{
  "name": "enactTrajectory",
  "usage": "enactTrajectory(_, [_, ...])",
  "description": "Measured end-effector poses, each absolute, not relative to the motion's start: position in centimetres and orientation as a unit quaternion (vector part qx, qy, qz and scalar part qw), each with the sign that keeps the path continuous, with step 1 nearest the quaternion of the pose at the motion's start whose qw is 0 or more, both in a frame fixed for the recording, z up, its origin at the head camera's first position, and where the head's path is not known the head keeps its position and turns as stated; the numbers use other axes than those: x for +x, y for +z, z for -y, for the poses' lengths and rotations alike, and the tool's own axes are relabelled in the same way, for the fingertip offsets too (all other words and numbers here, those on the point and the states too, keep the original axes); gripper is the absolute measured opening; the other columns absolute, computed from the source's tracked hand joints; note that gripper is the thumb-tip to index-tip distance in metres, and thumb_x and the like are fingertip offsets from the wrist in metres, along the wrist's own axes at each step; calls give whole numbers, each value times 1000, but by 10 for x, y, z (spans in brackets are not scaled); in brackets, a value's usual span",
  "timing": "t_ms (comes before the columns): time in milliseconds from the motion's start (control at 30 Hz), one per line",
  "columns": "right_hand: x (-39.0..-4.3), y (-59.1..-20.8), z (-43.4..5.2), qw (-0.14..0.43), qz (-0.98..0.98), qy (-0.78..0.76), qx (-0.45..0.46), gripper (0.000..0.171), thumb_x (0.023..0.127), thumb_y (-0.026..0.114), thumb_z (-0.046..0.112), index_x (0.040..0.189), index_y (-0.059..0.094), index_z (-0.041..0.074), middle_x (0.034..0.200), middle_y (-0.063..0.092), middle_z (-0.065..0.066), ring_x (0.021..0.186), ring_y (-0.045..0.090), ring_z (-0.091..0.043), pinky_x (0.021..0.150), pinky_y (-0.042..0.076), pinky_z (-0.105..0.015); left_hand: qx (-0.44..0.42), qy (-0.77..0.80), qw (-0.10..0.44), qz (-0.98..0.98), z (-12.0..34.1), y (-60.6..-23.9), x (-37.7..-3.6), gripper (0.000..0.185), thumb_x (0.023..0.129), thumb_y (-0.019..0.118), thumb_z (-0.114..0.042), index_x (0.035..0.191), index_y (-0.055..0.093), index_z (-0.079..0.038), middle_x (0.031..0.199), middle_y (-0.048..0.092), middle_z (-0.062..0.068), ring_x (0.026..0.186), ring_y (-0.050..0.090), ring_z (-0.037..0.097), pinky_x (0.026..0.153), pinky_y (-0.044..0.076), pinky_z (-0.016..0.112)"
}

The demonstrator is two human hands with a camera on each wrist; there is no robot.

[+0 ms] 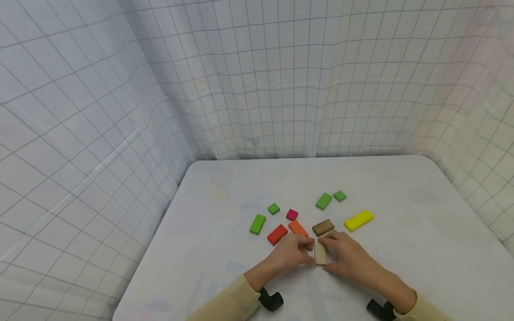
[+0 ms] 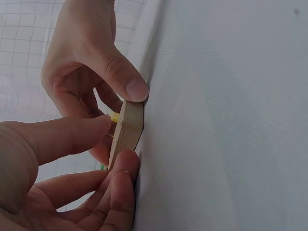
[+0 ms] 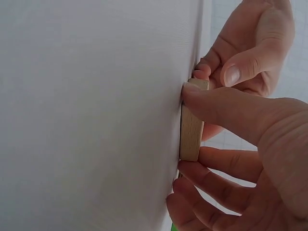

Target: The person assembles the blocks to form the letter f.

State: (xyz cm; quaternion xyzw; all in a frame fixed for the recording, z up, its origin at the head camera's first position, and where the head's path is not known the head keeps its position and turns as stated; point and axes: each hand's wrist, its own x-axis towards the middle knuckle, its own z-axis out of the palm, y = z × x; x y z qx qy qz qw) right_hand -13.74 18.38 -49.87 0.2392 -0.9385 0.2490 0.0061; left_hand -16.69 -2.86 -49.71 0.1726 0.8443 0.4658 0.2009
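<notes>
A pale wooden block (image 3: 191,126) stood on edge against the white table surface (image 3: 91,115), its narrow grain-lined side turned to the camera. The right hand (image 3: 250,159) gripped it: the thumb (image 3: 226,108) lay across the block's upper end, and the curled fingers (image 3: 211,166) pressed at its lower end, close against the table. Beyond the block, the left hand (image 3: 250,48) met the same piece from the far side, one fingertip (image 3: 201,73) touching its top edge and the thumb (image 3: 240,67) bent just behind (nail toward the camera). A faint grid-patterned backdrop (image 3: 296,72) showed past both hands.
</notes>
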Motion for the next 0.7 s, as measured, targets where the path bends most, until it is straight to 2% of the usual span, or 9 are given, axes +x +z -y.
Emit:
enactTrajectory(133, [-137, -499, -182, -1, 938, 254, 235, 64, 69, 94, 23, 126, 70, 6, 117, 61, 4, 101, 56, -14, 87, 54, -40, 178, 439, 194, -859, 26, -499, -168, 54, 76, 89, -9, 127, 71, -6, 83, 63, -9, 63, 56, 6, 57, 44, 20])
enactTrajectory(367, [-137, -500, -181, -1, 940, 248, 234, 65, 69, 94, 26, 127, 70, 8, 118, 61, 4, 103, 55, -15, 88, 54, -40, 187, 407, 180, -876, 24, -494, -167, 57, 73, 91, -10, 126, 71, -4, 81, 60, -6, 65, 51, 6, 56, 42, 21])
enactTrajectory(700, [-138, -494, -186, 1, 945, 241, 220, 69, 69, 94, 33, 130, 68, 12, 115, 62, 6, 100, 55, -12, 87, 54, -39, 185, 436, 175, -863, 31, -500, -168, 54, 77, 90, -17, 126, 71, -7, 84, 62, -8, 69, 55, 7, 60, 46, 22])
